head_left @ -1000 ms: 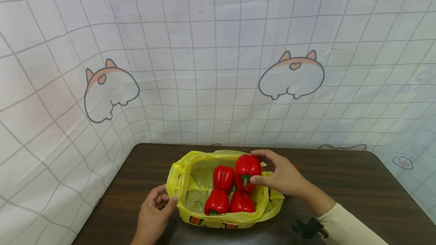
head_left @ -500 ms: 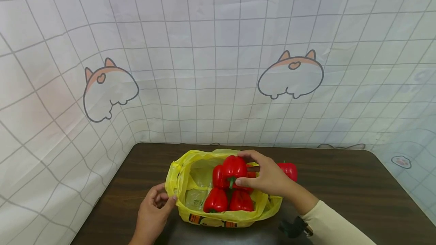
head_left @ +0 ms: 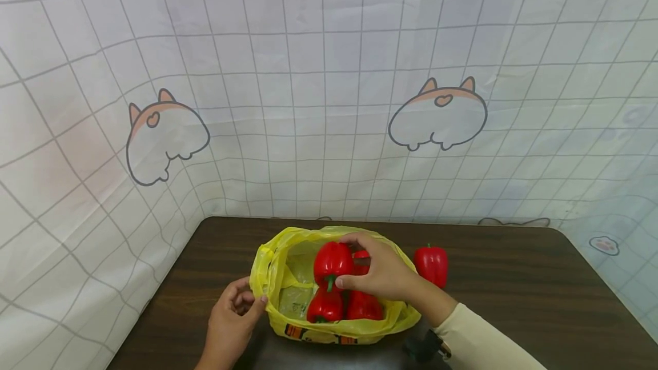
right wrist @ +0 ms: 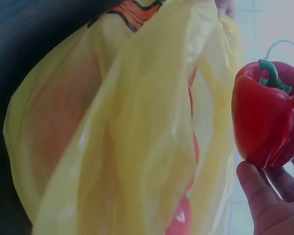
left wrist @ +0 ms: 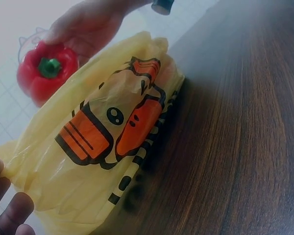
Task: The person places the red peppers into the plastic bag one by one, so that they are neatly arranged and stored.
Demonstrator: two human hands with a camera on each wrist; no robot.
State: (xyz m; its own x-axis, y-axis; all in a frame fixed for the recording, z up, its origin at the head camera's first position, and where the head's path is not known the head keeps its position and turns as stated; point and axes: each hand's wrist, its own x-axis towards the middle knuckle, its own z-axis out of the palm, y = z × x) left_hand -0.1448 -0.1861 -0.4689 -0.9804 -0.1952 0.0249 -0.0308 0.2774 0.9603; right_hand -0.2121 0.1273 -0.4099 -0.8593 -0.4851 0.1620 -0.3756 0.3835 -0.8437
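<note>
My right hand (head_left: 384, 272) grips a red bell pepper (head_left: 331, 261) with a green stem and holds it over the opening of a yellow plastic bag (head_left: 267, 276). At the bag's left rim, my left hand (head_left: 231, 320) pinches the plastic between thumb and fingers. Inside the bag lie more red peppers, two at the front, including a front-left pepper (head_left: 325, 306), and one partly hidden behind my right hand. The right wrist view shows the held pepper (right wrist: 264, 115) raised clear of the bag, fingertips around it. An orange-and-black cartoon print (left wrist: 115, 117) marks the bag's front.
Another red pepper (head_left: 432, 265) stands on the dark wooden table (head_left: 514, 296), right of the bag. A white grid-patterned curtain (head_left: 329, 130) with cartoon animal prints hangs behind and beside the table. A dark device sits at my right wrist, near the cream sleeve (head_left: 483, 336).
My right hand has carried the held pepper leftward over the bag, uncovering the pepper standing on the table at right. The left hand has stayed at the bag's rim.
</note>
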